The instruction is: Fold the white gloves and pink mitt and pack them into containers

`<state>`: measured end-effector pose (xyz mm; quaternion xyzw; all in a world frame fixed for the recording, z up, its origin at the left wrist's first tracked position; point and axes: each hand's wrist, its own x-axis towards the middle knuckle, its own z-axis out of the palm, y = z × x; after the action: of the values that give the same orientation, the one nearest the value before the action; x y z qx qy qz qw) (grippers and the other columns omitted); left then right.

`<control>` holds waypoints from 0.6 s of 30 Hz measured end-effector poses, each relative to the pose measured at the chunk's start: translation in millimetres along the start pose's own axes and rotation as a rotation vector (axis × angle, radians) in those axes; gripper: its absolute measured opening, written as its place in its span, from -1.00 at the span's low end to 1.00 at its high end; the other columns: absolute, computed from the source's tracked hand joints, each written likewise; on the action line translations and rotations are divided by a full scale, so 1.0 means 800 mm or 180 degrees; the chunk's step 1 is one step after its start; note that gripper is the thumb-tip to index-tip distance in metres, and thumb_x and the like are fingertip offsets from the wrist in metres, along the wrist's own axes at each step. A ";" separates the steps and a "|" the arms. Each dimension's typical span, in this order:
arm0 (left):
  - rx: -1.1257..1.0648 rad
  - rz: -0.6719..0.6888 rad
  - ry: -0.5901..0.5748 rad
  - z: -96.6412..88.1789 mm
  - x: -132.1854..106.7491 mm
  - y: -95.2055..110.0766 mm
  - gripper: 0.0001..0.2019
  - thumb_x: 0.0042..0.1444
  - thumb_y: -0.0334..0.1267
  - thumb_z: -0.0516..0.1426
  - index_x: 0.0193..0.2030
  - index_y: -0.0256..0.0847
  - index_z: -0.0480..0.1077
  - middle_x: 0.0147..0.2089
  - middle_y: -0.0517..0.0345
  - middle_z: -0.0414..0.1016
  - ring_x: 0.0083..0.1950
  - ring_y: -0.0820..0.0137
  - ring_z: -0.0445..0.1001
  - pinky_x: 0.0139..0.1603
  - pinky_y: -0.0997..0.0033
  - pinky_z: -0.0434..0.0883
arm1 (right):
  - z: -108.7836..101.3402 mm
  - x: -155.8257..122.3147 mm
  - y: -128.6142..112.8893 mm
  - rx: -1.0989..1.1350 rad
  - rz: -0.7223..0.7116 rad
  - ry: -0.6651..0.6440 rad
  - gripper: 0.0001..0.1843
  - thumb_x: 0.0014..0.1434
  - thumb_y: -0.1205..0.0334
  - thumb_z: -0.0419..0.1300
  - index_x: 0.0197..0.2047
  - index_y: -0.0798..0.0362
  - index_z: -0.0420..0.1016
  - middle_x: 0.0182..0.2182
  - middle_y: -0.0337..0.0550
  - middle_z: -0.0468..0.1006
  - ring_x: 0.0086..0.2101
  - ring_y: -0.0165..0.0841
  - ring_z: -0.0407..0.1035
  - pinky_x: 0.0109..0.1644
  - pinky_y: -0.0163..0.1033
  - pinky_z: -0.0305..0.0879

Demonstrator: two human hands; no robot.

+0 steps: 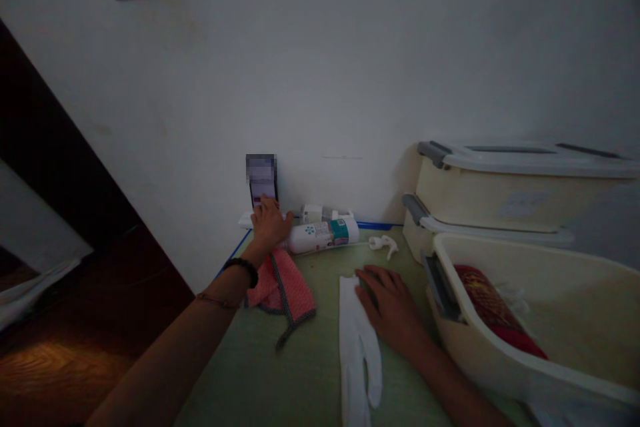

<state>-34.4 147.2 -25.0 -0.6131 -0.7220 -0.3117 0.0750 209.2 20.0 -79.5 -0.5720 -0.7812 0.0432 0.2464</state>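
Note:
My left hand (269,221) reaches to the far edge of the green table (280,380) and touches the lower part of a phone (262,180) propped upright against the wall, fingers stretched toward it. My right hand (387,303) lies flat, fingers spread, on the cuff end of a white glove (356,353) laid out on the table. A pink cloth (285,283) with a grey edge lies under my left wrist. A white bottle (320,235) lies on its side just right of my left hand.
A cream tub (565,293) at the right holds a red object (493,310). Two lidded cream boxes (505,193) are stacked behind it against the wall. A small white spray head (384,243) lies near the bottle. Dark wooden floor (75,347) lies to the left.

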 end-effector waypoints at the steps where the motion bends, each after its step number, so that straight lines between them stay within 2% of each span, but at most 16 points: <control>1: -0.0020 0.0013 0.0037 -0.002 -0.002 -0.001 -0.65 0.03 -0.17 0.04 -0.09 -0.35 0.20 0.22 -0.36 0.07 0.16 -0.09 0.15 0.06 -0.05 0.18 | 0.000 0.000 0.000 -0.0010 0.0001 0.0001 -0.60 0.22 0.14 -0.06 0.05 0.04 0.37 -0.01 -0.03 0.38 0.00 -0.20 0.18 0.06 -0.05 0.15; 4: -0.0107 0.0156 0.0128 -0.011 -0.011 0.003 -0.70 0.03 -0.21 0.04 -0.11 -0.29 0.19 0.18 -0.29 0.09 0.16 -0.03 0.15 0.06 -0.04 0.18 | -0.001 0.000 -0.001 -0.0019 0.0007 -0.0005 -0.60 0.22 0.13 -0.07 0.05 0.03 0.37 -0.01 -0.04 0.38 -0.01 -0.20 0.19 0.05 -0.04 0.16; 7: -0.0239 0.0509 0.0100 -0.025 -0.033 0.016 -0.75 0.02 -0.26 0.05 -0.14 -0.25 0.19 0.13 -0.20 0.14 0.15 0.03 0.14 0.05 0.00 0.19 | -0.003 0.000 -0.003 0.0036 -0.0004 0.0000 -0.62 0.22 0.14 -0.06 0.03 0.01 0.39 -0.01 -0.05 0.38 -0.01 -0.21 0.19 0.05 -0.05 0.16; 12: -0.0518 0.1247 -0.0180 -0.048 -0.094 0.044 -0.79 0.03 -0.34 0.05 -0.15 -0.20 0.21 -0.01 -0.03 0.28 0.02 0.19 0.25 0.03 0.13 0.25 | -0.006 0.001 -0.004 0.0268 0.0024 -0.0031 -0.66 0.19 0.14 0.00 -0.06 0.07 0.44 -0.05 -0.03 0.41 -0.02 -0.21 0.20 0.07 -0.07 0.14; 15: -0.0671 0.1555 -0.0342 -0.059 -0.132 0.054 -0.81 0.04 -0.36 0.05 -0.17 -0.17 0.22 -0.07 0.05 0.33 -0.01 0.26 0.28 0.03 0.20 0.28 | -0.004 0.002 -0.004 0.0436 -0.0033 0.0029 -0.71 0.17 0.19 0.03 -0.11 0.11 0.45 -0.09 -0.01 0.43 -0.05 -0.22 0.23 0.06 -0.09 0.15; 18: -0.1017 0.1792 -0.0561 -0.064 -0.158 0.058 -0.82 0.06 -0.39 0.02 -0.16 -0.16 0.21 -0.10 0.04 0.33 -0.02 0.26 0.32 0.00 0.19 0.33 | -0.003 0.002 -0.006 0.0637 -0.0146 0.0078 -0.77 0.16 0.25 0.03 -0.17 0.12 0.43 -0.15 -0.01 0.45 -0.09 -0.24 0.26 0.02 -0.12 0.19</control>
<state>24.8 15.7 -29.4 -0.8171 -0.4701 -0.3338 -0.0015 205.5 19.1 -75.0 -0.5270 -0.7827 0.1083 0.3128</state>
